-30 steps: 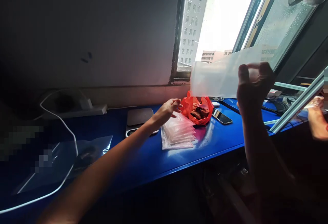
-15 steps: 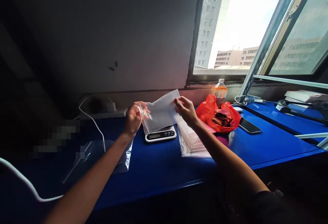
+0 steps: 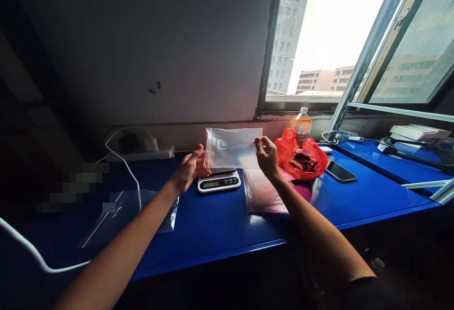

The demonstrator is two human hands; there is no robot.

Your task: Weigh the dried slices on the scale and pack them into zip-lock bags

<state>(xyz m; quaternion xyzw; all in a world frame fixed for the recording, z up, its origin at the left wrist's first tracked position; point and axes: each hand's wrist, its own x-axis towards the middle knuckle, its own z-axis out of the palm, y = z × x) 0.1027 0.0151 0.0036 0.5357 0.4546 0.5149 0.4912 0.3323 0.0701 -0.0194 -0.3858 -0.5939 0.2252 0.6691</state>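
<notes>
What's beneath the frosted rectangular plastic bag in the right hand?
A white rectangular digital scale shows its front panel below the frosted bag; its dark platform is mostly covered, so anything on it is hidden.

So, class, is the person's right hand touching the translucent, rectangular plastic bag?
Touching: the head view shows the right hand pinching the translucent plastic bag at its right edge.
</notes>
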